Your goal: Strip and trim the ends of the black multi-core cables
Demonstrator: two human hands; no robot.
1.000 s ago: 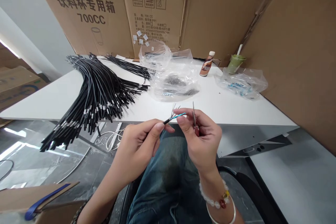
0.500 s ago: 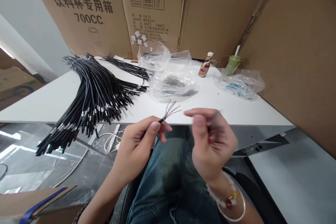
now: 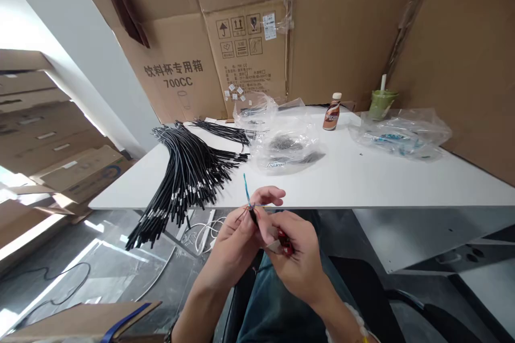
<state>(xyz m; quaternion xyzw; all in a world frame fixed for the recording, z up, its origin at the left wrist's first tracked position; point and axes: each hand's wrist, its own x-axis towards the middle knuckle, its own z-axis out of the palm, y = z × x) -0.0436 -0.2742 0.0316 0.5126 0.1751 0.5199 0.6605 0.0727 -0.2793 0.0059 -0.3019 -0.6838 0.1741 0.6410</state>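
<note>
My left hand [image 3: 237, 238] is closed around the end of a thin black cable [image 3: 252, 216], whose stripped coloured wires fan out at the tip; a teal wire [image 3: 246, 187] sticks straight up. My right hand [image 3: 295, 257] is closed on a small red-handled tool [image 3: 285, 241] and its fingertips pinch at the wire ends right beside my left fingers. Both hands are held over my lap, just in front of the white table's edge [image 3: 322, 207].
A big bundle of black cables [image 3: 185, 177] hangs over the table's front left. Clear plastic bags [image 3: 287, 144] lie mid-table, another bag [image 3: 402, 131] to the right, with a small brown bottle [image 3: 332, 112] and a green cup [image 3: 380, 102] behind. Cardboard boxes [image 3: 225, 53] wall the back.
The view has swung up and left. My hands have come together low over my lap; the right hand has returned to the wire ends, and the teal wire now stands upright.
</note>
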